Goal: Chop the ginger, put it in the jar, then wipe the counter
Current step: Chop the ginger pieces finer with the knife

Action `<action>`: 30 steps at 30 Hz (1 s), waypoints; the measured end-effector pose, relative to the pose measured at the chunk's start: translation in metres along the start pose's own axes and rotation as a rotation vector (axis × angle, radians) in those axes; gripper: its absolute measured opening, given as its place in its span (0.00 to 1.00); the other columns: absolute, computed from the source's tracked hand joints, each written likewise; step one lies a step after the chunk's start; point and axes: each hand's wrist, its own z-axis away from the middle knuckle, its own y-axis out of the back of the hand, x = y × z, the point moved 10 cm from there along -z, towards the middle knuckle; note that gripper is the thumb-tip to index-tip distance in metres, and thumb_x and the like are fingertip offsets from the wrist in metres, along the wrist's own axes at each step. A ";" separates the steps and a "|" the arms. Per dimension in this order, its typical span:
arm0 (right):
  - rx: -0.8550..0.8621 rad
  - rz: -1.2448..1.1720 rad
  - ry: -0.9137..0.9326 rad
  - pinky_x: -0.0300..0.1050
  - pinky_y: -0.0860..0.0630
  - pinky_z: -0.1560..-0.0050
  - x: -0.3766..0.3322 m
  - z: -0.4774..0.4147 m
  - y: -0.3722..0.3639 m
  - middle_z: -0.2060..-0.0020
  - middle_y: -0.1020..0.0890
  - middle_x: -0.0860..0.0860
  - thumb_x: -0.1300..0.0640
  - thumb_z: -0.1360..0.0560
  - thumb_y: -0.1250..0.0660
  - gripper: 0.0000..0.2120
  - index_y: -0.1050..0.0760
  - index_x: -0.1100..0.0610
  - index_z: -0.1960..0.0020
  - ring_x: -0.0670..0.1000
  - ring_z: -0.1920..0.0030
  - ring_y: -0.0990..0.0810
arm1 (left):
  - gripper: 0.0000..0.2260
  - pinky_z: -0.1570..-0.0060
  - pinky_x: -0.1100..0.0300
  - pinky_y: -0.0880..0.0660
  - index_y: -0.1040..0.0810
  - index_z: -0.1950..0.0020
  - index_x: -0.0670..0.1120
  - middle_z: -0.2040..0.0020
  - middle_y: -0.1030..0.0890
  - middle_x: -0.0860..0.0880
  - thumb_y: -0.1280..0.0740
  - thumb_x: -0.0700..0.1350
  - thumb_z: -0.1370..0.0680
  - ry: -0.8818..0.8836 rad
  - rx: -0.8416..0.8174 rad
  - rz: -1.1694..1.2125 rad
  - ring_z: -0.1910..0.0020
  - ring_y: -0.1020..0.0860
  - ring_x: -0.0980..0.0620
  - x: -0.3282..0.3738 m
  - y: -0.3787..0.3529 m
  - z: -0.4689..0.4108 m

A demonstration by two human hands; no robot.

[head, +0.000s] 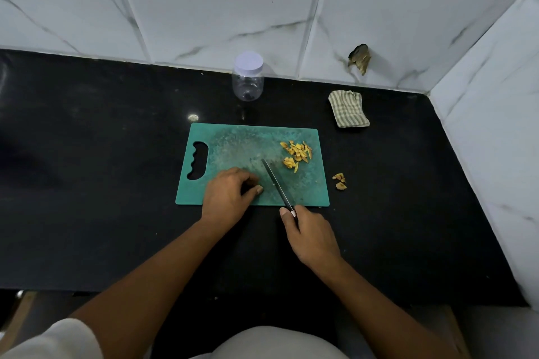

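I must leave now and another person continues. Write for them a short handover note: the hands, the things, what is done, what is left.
Left hand: curled on the cutting board; what it holds is hidden.
Right hand: grips the knife.
Done: chopped ginger lies on the board's right part; some bits lie on the counter.
Jar stands lidded behind the board, cloth at right rear.
Left: finish chopping, fill jar, wipe.

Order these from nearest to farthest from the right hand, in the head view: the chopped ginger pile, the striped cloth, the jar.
From the right hand:
1. Chopped ginger pile, on the cutting board's right side.
2. Striped cloth, beyond the board's right corner.
3. Jar, farthest back, left of the cloth.
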 end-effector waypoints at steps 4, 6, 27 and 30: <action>0.000 0.003 -0.005 0.55 0.24 0.57 0.001 0.000 -0.001 0.64 0.21 0.48 0.38 0.15 0.47 0.21 0.32 0.50 0.59 0.52 0.62 0.21 | 0.06 0.52 0.53 0.22 0.14 0.46 0.55 0.52 0.18 0.56 0.27 0.51 0.22 -0.036 -0.003 -0.039 0.51 0.22 0.53 0.004 0.000 0.002; 0.004 -0.002 -0.008 0.54 0.24 0.57 0.001 -0.001 0.000 0.64 0.21 0.49 0.38 0.15 0.46 0.21 0.32 0.50 0.60 0.52 0.61 0.21 | 0.05 0.52 0.54 0.23 0.14 0.48 0.54 0.52 0.18 0.56 0.27 0.50 0.22 -0.016 0.007 -0.024 0.52 0.22 0.54 0.003 0.001 -0.003; -0.075 0.188 0.032 0.49 0.26 0.60 -0.013 0.000 -0.016 0.62 0.23 0.47 0.42 0.13 0.52 0.19 0.27 0.52 0.46 0.49 0.61 0.21 | 0.02 0.60 0.67 0.27 0.13 0.56 0.54 0.58 0.20 0.61 0.22 0.50 0.26 0.189 -0.017 0.183 0.59 0.23 0.64 -0.020 -0.003 -0.019; -0.081 0.189 0.035 0.49 0.26 0.60 -0.014 -0.001 -0.016 0.63 0.23 0.47 0.42 0.13 0.52 0.19 0.27 0.52 0.47 0.48 0.62 0.22 | 0.02 0.60 0.65 0.26 0.14 0.56 0.54 0.60 0.21 0.62 0.22 0.49 0.26 0.193 -0.020 0.198 0.59 0.23 0.64 -0.020 -0.002 -0.020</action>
